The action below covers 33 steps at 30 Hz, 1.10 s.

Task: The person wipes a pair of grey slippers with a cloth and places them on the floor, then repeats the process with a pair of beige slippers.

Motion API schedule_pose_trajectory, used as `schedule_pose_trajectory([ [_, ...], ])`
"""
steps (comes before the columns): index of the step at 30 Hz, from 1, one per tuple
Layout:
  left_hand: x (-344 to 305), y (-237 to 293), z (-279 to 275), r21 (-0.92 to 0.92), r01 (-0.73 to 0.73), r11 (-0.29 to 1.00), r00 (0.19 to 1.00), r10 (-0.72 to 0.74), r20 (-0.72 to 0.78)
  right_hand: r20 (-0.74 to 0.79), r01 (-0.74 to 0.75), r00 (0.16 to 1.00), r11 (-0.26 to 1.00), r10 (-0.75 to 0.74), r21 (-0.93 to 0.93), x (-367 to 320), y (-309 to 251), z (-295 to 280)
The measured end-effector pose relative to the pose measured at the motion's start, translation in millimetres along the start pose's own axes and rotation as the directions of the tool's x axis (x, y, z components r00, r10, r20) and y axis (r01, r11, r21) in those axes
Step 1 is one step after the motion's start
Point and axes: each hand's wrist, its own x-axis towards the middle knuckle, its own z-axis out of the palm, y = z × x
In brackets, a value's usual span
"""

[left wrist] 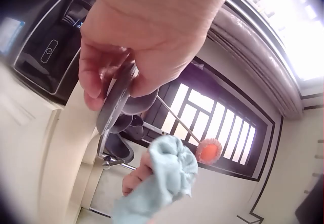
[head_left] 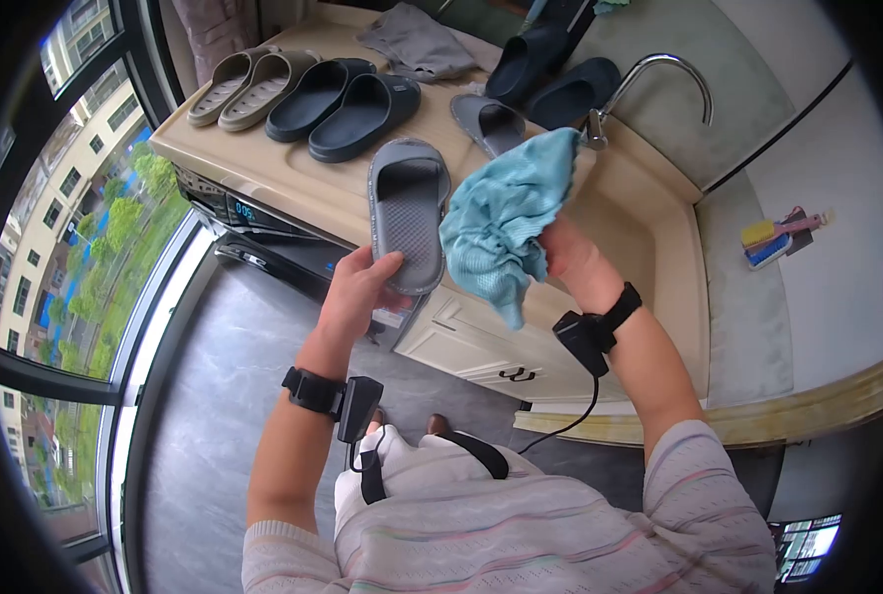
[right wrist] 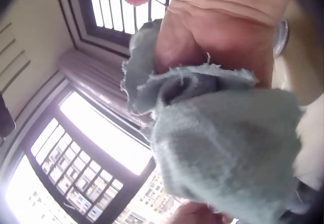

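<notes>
My left hand (head_left: pixel 355 287) grips a grey slide slipper (head_left: pixel 409 213) by its heel end, thumb on the textured footbed. The slipper is held tilted up before the counter edge, its strap end farthest from me. In the left wrist view it shows edge-on, pinched between thumb and fingers. My right hand (head_left: pixel 566 259) holds a bunched light-blue cloth (head_left: pixel 506 213) just right of the slipper. In the right wrist view the frayed cloth (right wrist: pixel 228 148) covers most of the fingers. A second grey slipper (head_left: pixel 491 124) lies on the counter behind the cloth.
Beige slippers (head_left: pixel 253 89) and dark blue slippers (head_left: pixel 367 114) line the counter (head_left: pixel 293 173) at the left. More dark slippers (head_left: pixel 572 91) stand near the curved faucet (head_left: pixel 674 59) of the sink (head_left: pixel 649 198). A grey cloth (head_left: pixel 417 42) lies at the back.
</notes>
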Motion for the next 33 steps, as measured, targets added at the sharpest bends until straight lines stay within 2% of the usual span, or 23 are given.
schedule_pose_trajectory([
  [1, 0.0, -0.4, -0.5, -0.004, -0.002, 1.0, 1.0, 0.002, -0.011, -0.014, -0.054, 0.999, 0.984, 0.052, -0.169, 10.9, 3.0, -1.2],
  [2, 0.7, -0.9, -0.2, -0.022, -0.009, 1.0, 1.0, 0.009, -0.002, -0.005, -0.063, 0.998, 0.984, 0.063, -0.168, 22.3, 3.4, 1.8],
  [3, 0.5, -2.3, -0.4, -0.04, -0.014, 0.999, 1.0, 0.014, 0.007, -0.003, 0.03, 0.999, 0.796, -0.04, -0.605, 33.3, 3.3, 6.9],
  [4, 0.6, -4.7, -1.9, -0.042, -0.014, 0.999, 1.0, 0.014, -0.002, 0.049, 0.102, 0.99, 0.418, -0.136, -0.903, 42.2, 4.8, 13.5],
  [5, 2.4, -6.5, -3.6, -0.037, -0.002, 0.999, 1.0, 0.002, 0.002, -0.012, -0.004, 0.961, 0.028, -0.276, -1.0, 51.4, 9.0, 22.7],
  [6, 4.2, -7.1, -4.7, -0.033, 0.009, 0.999, 1.0, -0.009, 0.007, -0.007, -0.169, 0.906, -0.347, -0.423, -0.923, 60.4, 12.5, 33.4],
  [7, 2.0, -5.2, -2.1, -0.039, -0.001, 0.999, 1.0, 0.0, -0.025, -0.005, -0.13, 0.911, -0.275, -0.412, -0.953, 59.1, 14.6, 50.5],
  [8, 2.6, -5.7, -3.5, -0.046, -0.001, 0.999, 0.999, -0.001, -0.035, -0.001, -0.123, 0.916, -0.277, -0.401, -0.953, 61.1, 25.3, 52.8],
  [10, 4.7, -7.0, -7.9, -0.033, 0.036, 0.999, 0.999, -0.037, -0.017, 0.251, 0.173, 0.924, -0.271, -0.287, -0.947, 64.8, 52.5, 47.8],
  [11, 7.8, -8.9, -11.0, -0.018, 0.063, 0.998, 0.998, -0.063, 0.002, 0.305, 0.178, 0.901, -0.378, -0.31, -0.909, 66.4, 69.9, 42.8],
  [14, 9.6, -8.7, -8.0, 0.003, 0.002, 1.0, 1.0, -0.002, 0.02, 0.362, 0.217, 0.859, -0.383, -0.361, -0.898, 98.0, 73.6, 8.8],
  [15, 8.2, -6.9, -7.1, -0.024, -0.027, 0.999, 0.998, 0.028, 0.064, 0.24, 0.145, 0.918, -0.294, -0.317, -0.945, 106.8, 62.5, 18.5],
  [16, 7.5, -8.0, -6.9, -0.024, -0.023, 0.999, 0.998, 0.024, 0.063, 0.236, 0.143, 0.919, -0.29, -0.316, -0.946, 123.1, 56.8, 18.0],
  [18, 6.9, -8.3, -7.0, -0.025, -0.02, 0.999, 0.998, 0.021, 0.053, -0.164, -0.194, 0.977, -0.244, -0.14, -0.95, 157.8, 44.7, 17.7],
  [19, 7.0, -9.1, -7.1, -0.02, -0.015, 1.0, 0.998, 0.016, 0.054, -0.167, -0.197, 0.976, -0.237, -0.14, -0.951, 168.7, 47.3, 11.9],
  [21, 9.7, -10.8, -5.0, -0.006, -0.047, 0.999, 0.999, 0.047, 0.015, -0.002, -0.065, 0.946, -0.184, -0.323, -0.981, 174.5, 49.0, 11.4],
  [22, 9.0, -11.5, -2.9, -0.005, -0.048, 0.999, 0.999, 0.048, 0.022, -0.005, -0.07, 0.944, -0.185, -0.329, -0.98, 166.6, 47.2, 14.8],
  [24, 11.2, -6.6, -2.8, -0.037, -0.031, 0.999, 1.0, 0.031, 0.001, -0.068, -0.132, 0.978, -0.329, -0.199, -0.935, 147.5, 47.4, 28.1],
  [25, 11.2, -6.4, -2.3, -0.038, -0.033, 0.999, 0.999, 0.033, 0.003, 0.126, -0.04, 0.924, -0.419, -0.362, -0.907, 129.7, 62.6, 23.5],
  [27, 12.2, -6.7, 0.3, -0.085, -0.057, 0.995, 0.998, 0.055, -0.024, 0.372, 0.25, 0.873, -0.366, -0.315, -0.897, 97.0, 61.6, 17.4],
  [30, 13.6, -5.5, -1.2, -0.061, -0.051, 0.997, 0.999, 0.05, -0.018, 0.392, 0.301, 0.883, -0.332, -0.257, -0.894, 44.1, 53.7, 32.9],
  [32, 11.3, -1.5, -4.0, -0.017, -0.055, 0.998, 0.998, 0.055, 0.011, 0.324, 0.297, 0.937, -0.192, -0.129, -0.935, 21.5, 44.9, 37.9],
  [33, 9.8, 0.6, -5.0, -0.014, -0.046, 0.999, 0.999, 0.046, -0.004, 0.319, 0.291, 0.937, -0.195, -0.138, -0.937, 15.2, 32.3, 38.3],
])
